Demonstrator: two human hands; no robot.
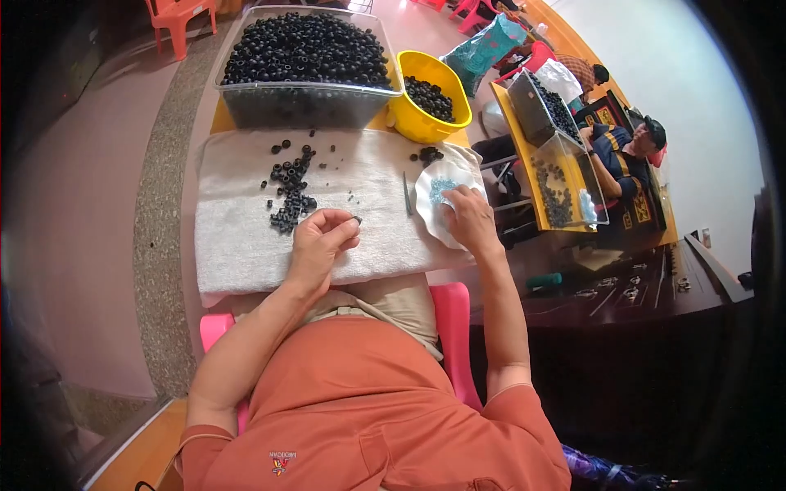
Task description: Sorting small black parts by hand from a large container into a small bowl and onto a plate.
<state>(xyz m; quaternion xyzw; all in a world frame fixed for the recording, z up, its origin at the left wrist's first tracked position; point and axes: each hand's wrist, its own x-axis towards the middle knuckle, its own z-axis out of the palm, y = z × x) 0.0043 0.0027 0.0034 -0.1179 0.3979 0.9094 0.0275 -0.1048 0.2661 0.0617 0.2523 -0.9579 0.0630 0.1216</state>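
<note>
My left hand (321, 244) is closed above the white towel, with a small black ring-like part (358, 220) pinched between thumb and forefinger. Over a white wavy-edged dish (427, 214) on the right, my right hand (470, 219) has its fingers bent together. Their tips reach into a heap of small clear bluish pieces (442, 189), and what they grip is too small to make out. Beyond my left hand lies a loose pile of black ring-like parts (291, 190) on the towel (237, 254).
Slim tweezers (407, 195) lie left of the dish. At the back stand a clear bin (299, 108) heaped with black parts and a yellow tub (419, 124) holding more. Far right, a person (616, 155) sits at another table with clear bins (573, 176).
</note>
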